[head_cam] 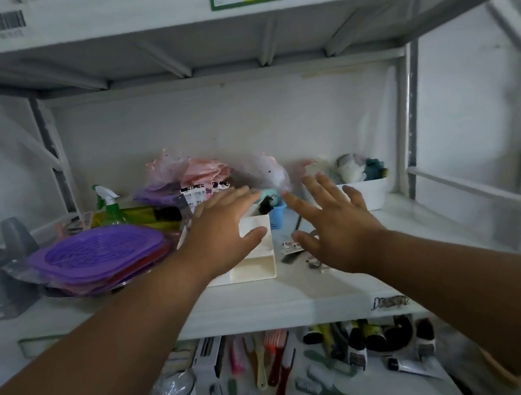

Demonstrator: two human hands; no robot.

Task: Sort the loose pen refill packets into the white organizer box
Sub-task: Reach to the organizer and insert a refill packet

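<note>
Both hands reached into the white metal shelf (304, 297). Left hand (224, 235) over the white plastic organizer box (259, 260), grip wide, holding nothing. Right hand (337, 229) splayed wide, empty, above loose refill packets (292, 247) just right of box.

Both arms reach forward, hands open.
Left hand (223, 230) palm-down, fingers together; right hand (333, 222) fingers spread, thumb inward.

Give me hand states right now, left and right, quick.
Left hand: open, fingers straight, over the white organizer box; holds nothing.
Right hand: open, fingers spread above the loose packets; holds nothing.
</note>
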